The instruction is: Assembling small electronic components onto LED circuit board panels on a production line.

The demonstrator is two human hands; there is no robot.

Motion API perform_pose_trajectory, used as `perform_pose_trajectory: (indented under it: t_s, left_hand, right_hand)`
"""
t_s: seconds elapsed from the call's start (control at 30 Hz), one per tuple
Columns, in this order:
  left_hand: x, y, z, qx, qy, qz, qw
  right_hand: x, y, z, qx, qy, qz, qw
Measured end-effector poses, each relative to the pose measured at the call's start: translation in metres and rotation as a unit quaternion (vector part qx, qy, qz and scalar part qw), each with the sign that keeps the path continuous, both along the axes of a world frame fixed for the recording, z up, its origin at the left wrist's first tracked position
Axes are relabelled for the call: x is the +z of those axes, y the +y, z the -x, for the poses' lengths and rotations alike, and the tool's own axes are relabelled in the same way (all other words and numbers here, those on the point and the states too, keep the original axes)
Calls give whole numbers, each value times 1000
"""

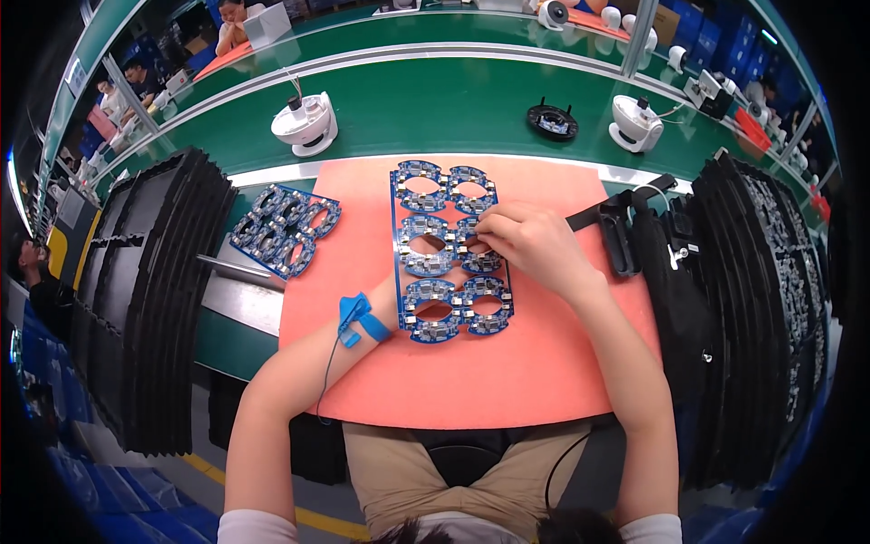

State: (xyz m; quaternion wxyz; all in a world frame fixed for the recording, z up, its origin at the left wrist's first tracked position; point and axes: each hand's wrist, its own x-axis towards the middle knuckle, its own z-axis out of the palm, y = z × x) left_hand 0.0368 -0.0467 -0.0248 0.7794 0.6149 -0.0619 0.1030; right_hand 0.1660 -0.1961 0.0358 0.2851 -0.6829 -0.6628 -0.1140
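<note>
A blue circuit board panel (426,276) with two columns of ring-shaped boards lies over my left hand (391,297), tilted toward me above the mat. That hand reaches under the panel and holds it from below; its fingers are mostly hidden. Around the left wrist runs a blue strap (352,317) with a cord. My right hand (524,238) comes from the right, fingers pinched together at the middle ring of the right column. Whatever lies between those fingertips is too small or hidden. A second circuit board panel (285,228) rests at the mat's left corner.
An orange-pink mat (362,390) covers the work surface. Stacks of black trays stand left (145,299) and right (757,317). White camera-like housings (313,125) and a black round part (552,121) sit on the green conveyor (435,109). A black bag-like item (666,263) lies right. Other people sit beyond.
</note>
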Motion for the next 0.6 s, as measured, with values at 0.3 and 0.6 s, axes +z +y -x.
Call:
perform_pose_trajectory:
  t_s: [0.3, 0.6]
  left_hand:
    - [20, 5, 16, -2, 20, -78, 997]
    - [6, 32, 19, 7, 10, -112, 994]
  right_hand:
    - [5, 12, 11, 49, 15, -68, 996]
    - [-5, 35, 24, 5, -7, -46, 999]
